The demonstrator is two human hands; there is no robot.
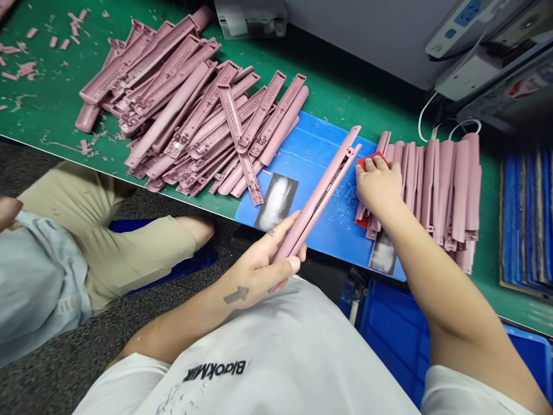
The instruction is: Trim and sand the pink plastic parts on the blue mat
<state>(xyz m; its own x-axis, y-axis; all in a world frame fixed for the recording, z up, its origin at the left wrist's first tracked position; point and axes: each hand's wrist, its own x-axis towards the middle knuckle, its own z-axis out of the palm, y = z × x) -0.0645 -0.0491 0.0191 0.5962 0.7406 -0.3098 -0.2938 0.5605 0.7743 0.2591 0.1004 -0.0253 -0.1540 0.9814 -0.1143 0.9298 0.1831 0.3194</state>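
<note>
Green bench mat [52, 86] runs on a slant across the view, its near edge dropping to dark carpet [56, 369], and a grey wall panel [358, 34] and power strip [462, 20] stand beyond its far side. Pink scraps [21, 69] litter the mat's left end, beside a heaped pile of long pink bars [173, 109] whose lower ends overlap a blue mat [311, 167]. Two grey abrasive sheets lie on that blue mat, one [276, 200] near the pile and one [383, 252] at its near edge. The left hand [263, 259] curls closed around a long pink bar [315, 196], which is tilted up over the blue mat with its tip just beyond the thumb's reach. The right hand [378, 184], fingers bent, presses a red pad [371, 160] against the end of a packed row of pink pieces [453, 190], standing side by side at the blue mat's right edge. Bare blue shows between the two hands. Blue boards [525, 219] stand further right, and a blue crate [389, 340] sits below the bench edge. To the left, a seated co-worker's khaki shorts [108, 242] and pale blue shirt [38, 282] fill the floor area, with that person's hand [8, 210] at the frame edge, well apart from the bench.
</note>
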